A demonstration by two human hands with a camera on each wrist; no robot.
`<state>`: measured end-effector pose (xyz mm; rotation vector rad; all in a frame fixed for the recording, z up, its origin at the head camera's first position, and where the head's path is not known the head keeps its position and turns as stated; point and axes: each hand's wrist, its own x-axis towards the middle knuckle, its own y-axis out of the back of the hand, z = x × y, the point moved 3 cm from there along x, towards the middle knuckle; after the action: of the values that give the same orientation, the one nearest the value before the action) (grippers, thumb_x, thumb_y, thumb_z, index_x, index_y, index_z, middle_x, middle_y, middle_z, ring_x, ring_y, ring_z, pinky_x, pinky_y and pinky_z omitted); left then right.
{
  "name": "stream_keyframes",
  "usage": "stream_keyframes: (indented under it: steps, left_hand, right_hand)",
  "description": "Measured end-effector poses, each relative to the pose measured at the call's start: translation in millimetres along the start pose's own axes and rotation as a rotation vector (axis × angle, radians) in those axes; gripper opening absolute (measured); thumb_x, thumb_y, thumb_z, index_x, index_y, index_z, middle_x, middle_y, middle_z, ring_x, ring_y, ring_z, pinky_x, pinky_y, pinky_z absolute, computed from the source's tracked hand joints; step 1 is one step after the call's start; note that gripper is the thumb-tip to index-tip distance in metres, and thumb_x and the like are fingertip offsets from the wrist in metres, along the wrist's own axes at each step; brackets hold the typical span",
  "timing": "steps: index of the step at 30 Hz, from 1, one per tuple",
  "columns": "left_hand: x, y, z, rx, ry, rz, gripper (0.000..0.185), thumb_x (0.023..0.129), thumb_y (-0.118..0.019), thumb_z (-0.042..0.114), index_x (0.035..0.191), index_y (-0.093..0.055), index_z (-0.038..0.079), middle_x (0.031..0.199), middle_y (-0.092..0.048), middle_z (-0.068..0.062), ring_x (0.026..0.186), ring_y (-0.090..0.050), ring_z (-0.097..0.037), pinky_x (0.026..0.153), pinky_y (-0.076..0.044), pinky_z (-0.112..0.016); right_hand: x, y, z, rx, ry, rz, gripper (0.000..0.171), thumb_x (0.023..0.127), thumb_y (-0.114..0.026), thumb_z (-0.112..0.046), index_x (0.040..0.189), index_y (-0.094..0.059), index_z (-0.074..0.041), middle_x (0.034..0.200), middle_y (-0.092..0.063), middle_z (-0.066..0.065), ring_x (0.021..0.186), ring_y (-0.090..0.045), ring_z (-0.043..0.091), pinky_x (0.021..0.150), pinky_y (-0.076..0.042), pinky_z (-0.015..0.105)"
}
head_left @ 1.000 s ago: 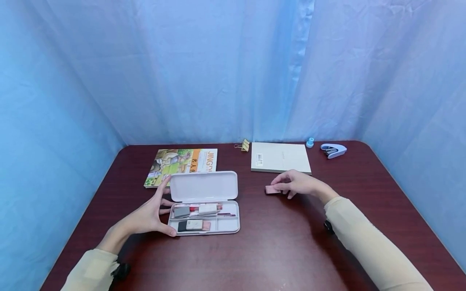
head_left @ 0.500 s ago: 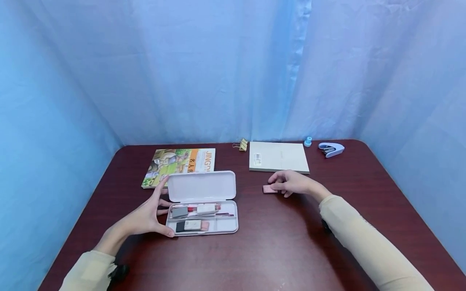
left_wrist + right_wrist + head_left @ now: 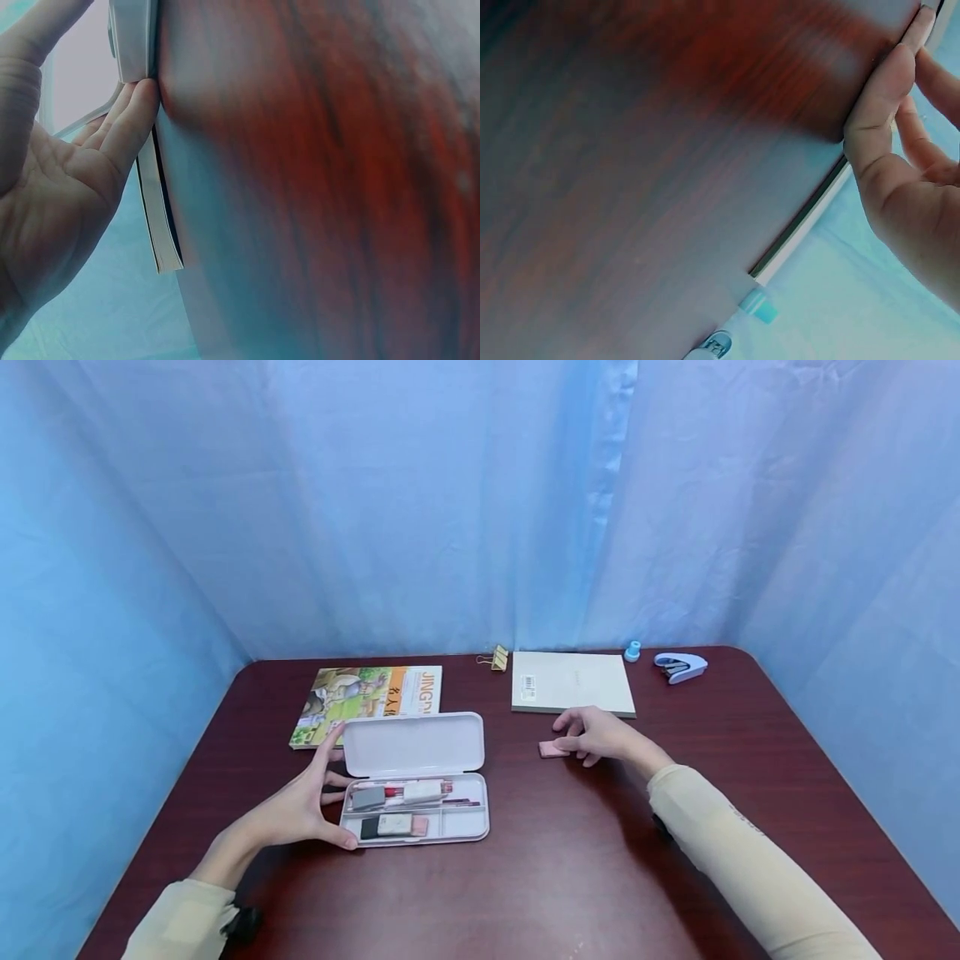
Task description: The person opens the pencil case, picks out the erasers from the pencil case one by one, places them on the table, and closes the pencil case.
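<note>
On the left, the white pencil case lies with its lid raised. My left hand spans its left end, thumb at the near corner and index finger up beside the lid. In the left wrist view, straight fingers touch the case's side. Grey and white blocks and thin red and purple sticks fill the back compartment; a black, white and pink eraser lies in front. Right of the case, my right hand pinches a small flat pink eraser low over the table, thumb on its right end.
A picture-covered book lies partly behind the lid. Along the back are a yellow binder clip, a cream notebook just behind the right hand, a small blue cap-like piece and a light blue stapler. Blue curtains surround the table.
The whole head view shifts slightly left. The right hand's wrist and forearm edge left while its fingertips stay at the pink eraser. The left hand stays at the pencil case.
</note>
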<state>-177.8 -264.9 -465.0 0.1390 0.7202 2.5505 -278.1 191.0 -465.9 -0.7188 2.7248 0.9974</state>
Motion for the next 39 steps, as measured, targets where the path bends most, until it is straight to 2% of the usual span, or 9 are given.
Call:
stream_keyframes:
  steps: [9, 15, 18, 21, 24, 27, 29, 33, 39]
  left_hand:
    - [0.9, 0.5, 0.8, 0.002, 0.01, 0.0, 0.145, 0.066, -0.098, 0.022, 0.16, 0.011, 0.04, 0.147, -0.024, -0.021, 0.122, -0.057, -0.036, 0.096, -0.054, -0.045]
    - [0.8, 0.6, 1.4, 0.007, 0.017, 0.003, 0.146, 0.066, -0.098, 0.022, 0.16, 0.012, 0.037, 0.148, -0.023, -0.022, 0.122, -0.057, -0.036, 0.096, -0.054, -0.045]
    - [0.1, 0.0, 1.5, 0.006, 0.021, 0.001, 0.146, 0.067, -0.098, 0.022, 0.16, 0.012, 0.037, 0.148, -0.023, -0.022, 0.122, -0.057, -0.037, 0.096, -0.054, -0.044]
    - [0.3, -0.3, 0.9, 0.006, 0.018, -0.001, 0.145, 0.067, -0.098, 0.023, 0.16, 0.012, 0.039, 0.148, -0.024, -0.022, 0.122, -0.057, -0.036, 0.096, -0.054, -0.044]
    - [0.6, -0.4, 0.7, 0.007, 0.019, -0.003, 0.145, 0.067, -0.098, 0.023, 0.16, 0.012, 0.04, 0.147, -0.025, -0.021, 0.122, -0.057, -0.036, 0.097, -0.054, -0.045]
    - [1.0, -0.6, 1.5, 0.005, 0.022, -0.003, 0.144, 0.067, -0.098, 0.023, 0.16, 0.011, 0.038, 0.147, -0.025, -0.021, 0.122, -0.056, -0.036, 0.097, -0.054, -0.045]
    - [1.6, -1.0, 1.5, 0.004, 0.021, -0.005, 0.145, 0.067, -0.098, 0.023, 0.16, 0.012, 0.038, 0.148, -0.025, -0.021, 0.122, -0.056, -0.036, 0.097, -0.054, -0.045]
    - [2.7, -1.4, 0.9, 0.002, 0.015, -0.01, 0.145, 0.067, -0.098, 0.022, 0.16, 0.012, 0.038, 0.148, -0.025, -0.021, 0.122, -0.057, -0.036, 0.096, -0.054, -0.045]
    - [1.3, -0.4, -0.8, 0.007, 0.01, -0.002, 0.147, 0.066, -0.099, 0.022, 0.161, 0.013, 0.033, 0.149, -0.023, -0.023, 0.122, -0.056, -0.038, 0.095, -0.055, -0.045]
  right_hand:
    - [2.5, 5.3, 8.7, 0.108, -0.013, 0.001, 0.034, 0.092, -0.076, -0.013, 0.118, -0.062, 0.004, 0.082, -0.06, 0.009, 0.057, -0.06, 0.017, 0.054, -0.059, 0.035]
    - [0.3, 6.1, 5.4, 0.052, 0.004, 0.012, 0.033, 0.092, -0.076, -0.015, 0.118, -0.064, 0.002, 0.083, -0.062, 0.008, 0.064, -0.061, 0.019, 0.056, -0.059, 0.034]
    - [-10.1, 7.8, -7.3, -0.013, 0.067, 0.043, 0.033, 0.093, -0.075, -0.015, 0.12, -0.066, 0.002, 0.083, -0.064, 0.006, 0.07, -0.062, 0.021, 0.059, -0.059, 0.035]
    - [-26.1, 8.7, -30.8, -0.043, 0.167, 0.082, 0.031, 0.093, -0.075, -0.016, 0.119, -0.069, 0.001, 0.087, -0.067, 0.005, 0.074, -0.064, 0.026, 0.063, -0.059, 0.037]
    - [-40.1, 4.9, -57.8, -0.021, 0.267, 0.084, 0.03, 0.093, -0.076, -0.015, 0.118, -0.07, 0.0, 0.091, -0.068, 0.004, 0.08, -0.069, 0.027, 0.07, -0.059, 0.034]
    - [-50.7, -3.4, -81.0, -0.059, 0.351, 0.077, 0.027, 0.092, -0.077, -0.017, 0.117, -0.072, -0.006, 0.092, -0.069, -0.001, 0.078, -0.069, 0.018, 0.07, -0.056, 0.027]
    - [-55.0, -11.5, -93.0, -0.068, 0.388, 0.057, 0.027, 0.092, -0.077, -0.017, 0.117, -0.073, -0.007, 0.093, -0.069, -0.002, 0.078, -0.069, 0.016, 0.071, -0.057, 0.027]
    - [-55.7, -31.5, -110.5, -0.158, 0.475, 0.044, 0.026, 0.092, -0.078, -0.02, 0.116, -0.074, -0.009, 0.098, -0.073, -0.003, 0.083, -0.066, 0.009, 0.075, -0.057, 0.03]
    - [-40.8, -69.1, -125.8, -0.319, 0.568, 0.015, 0.03, 0.09, -0.079, -0.019, 0.117, -0.075, -0.006, 0.109, -0.072, 0.004, 0.092, -0.066, 0.012, 0.082, -0.055, 0.03]
